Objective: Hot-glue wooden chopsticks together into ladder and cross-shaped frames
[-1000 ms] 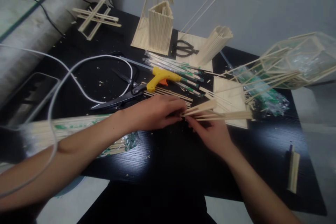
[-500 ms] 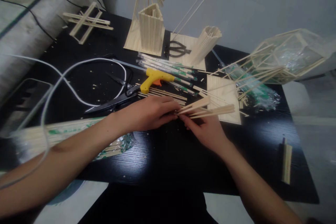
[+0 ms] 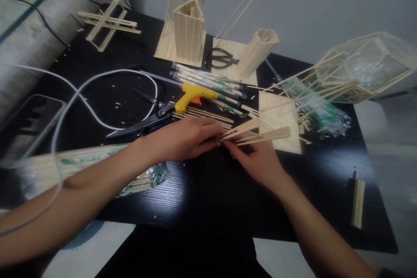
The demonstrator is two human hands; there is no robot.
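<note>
Place: seemed a craft workspace
Black table [image 3: 211,195]: held a yellow glue gun [image 3: 198,91], scissors [image 3: 140,126] and bagged sticks [image 3: 81,160]
Stick models [image 3: 188,34]: stood near the wall [image 3: 309,0]

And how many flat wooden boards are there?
3: one board under the triangular tower, one under the black tool, one just beyond the right hand. Others may be hidden.

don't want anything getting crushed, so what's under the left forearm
A clear, green-printed packet of pale sticks shows on both sides of the left forearm. The stretch directly beneath is covered, so I can't see it or tell whether the left forearm touches it.
</note>
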